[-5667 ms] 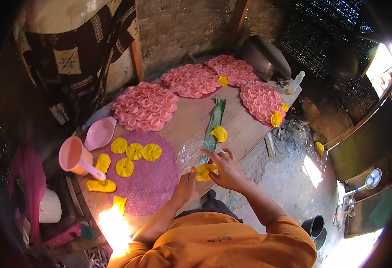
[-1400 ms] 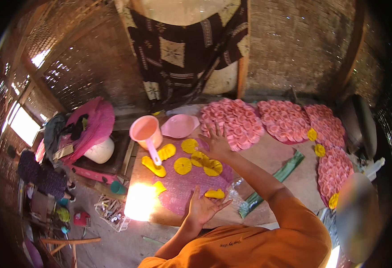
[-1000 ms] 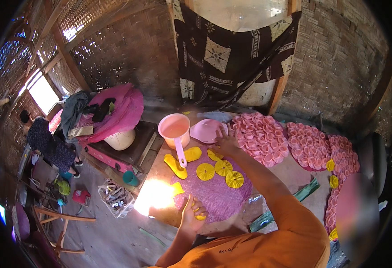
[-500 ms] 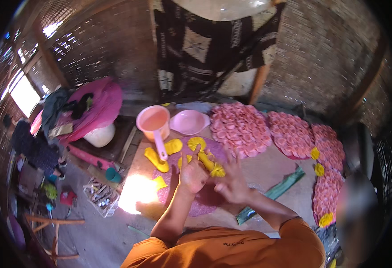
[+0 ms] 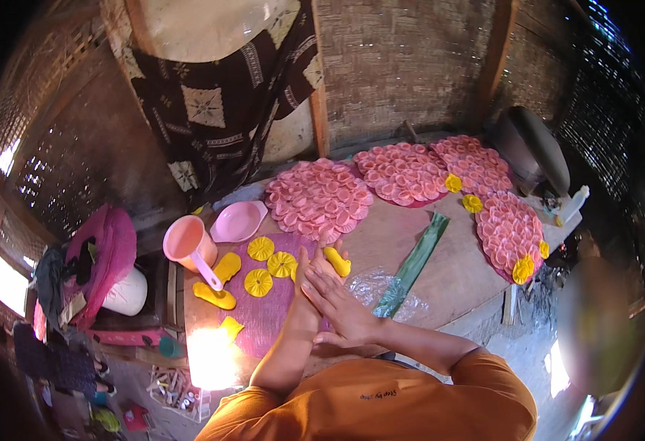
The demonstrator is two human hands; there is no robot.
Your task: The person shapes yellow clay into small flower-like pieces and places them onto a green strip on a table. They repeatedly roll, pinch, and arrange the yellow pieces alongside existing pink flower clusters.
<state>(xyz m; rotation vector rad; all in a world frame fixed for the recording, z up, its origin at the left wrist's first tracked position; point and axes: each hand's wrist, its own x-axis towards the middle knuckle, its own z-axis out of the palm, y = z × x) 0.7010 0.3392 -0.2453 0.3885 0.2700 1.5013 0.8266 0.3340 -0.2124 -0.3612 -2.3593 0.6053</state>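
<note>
Above the near edge of the wooden table, my left hand (image 5: 302, 292) is held palm up with its fingers stretched away from me. Across that palm lies my right hand (image 5: 343, 309), its fingers straight and flat. Whether anything sits between the palms is hidden. Just beyond my fingertips rests a smooth yellow dough-like piece (image 5: 337, 262). Left of my hands, several yellow ribbed discs (image 5: 258, 282) lie on a round purple mat (image 5: 260, 320), one partly covered by my left hand. Two longer yellow dough-like pieces (image 5: 215, 296) lie at the mat's left side.
An orange dipper (image 5: 190, 242) and a pink bowl (image 5: 238, 221) stand at the left. Round mats covered with pink shell-like pieces (image 5: 319, 198) line the far and right sides. A green leaf strip (image 5: 415, 261) crosses clear plastic (image 5: 366, 285). Far right stands a large dark-lidded pot (image 5: 532, 151).
My hands, apart before, have come together, the right laid across the left palm. The view has turned right, bringing more of the table's right end into sight.
</note>
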